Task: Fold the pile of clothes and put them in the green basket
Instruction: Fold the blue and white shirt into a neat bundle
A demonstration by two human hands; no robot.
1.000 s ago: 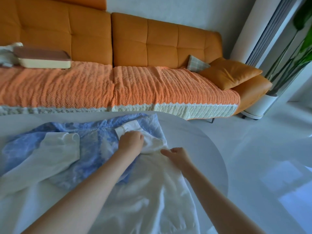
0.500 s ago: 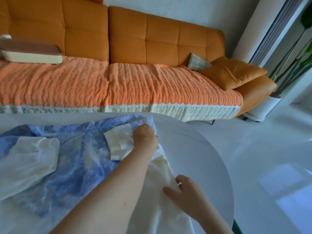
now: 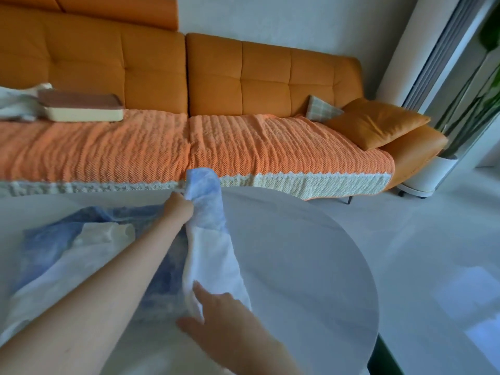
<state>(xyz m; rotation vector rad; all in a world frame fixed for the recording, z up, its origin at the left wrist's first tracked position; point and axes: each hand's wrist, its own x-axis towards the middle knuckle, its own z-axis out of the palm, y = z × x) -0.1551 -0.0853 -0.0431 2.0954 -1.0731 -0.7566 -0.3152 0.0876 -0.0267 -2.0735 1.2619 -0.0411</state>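
White round table, sofa behind. Shirt, blue-white: on table, right side raised. My left hand grips top edge; right hand pinches lower edge. Light, limp, I judge; hold at seams.

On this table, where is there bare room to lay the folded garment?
The right half of the table is bare, from the raised blue-and-white garment out to the rim. A narrow bare strip also runs behind the garment, on the sofa side. The left half is crowded: the garment spreads there, the left hand grips it and the right hand is at its near edge.
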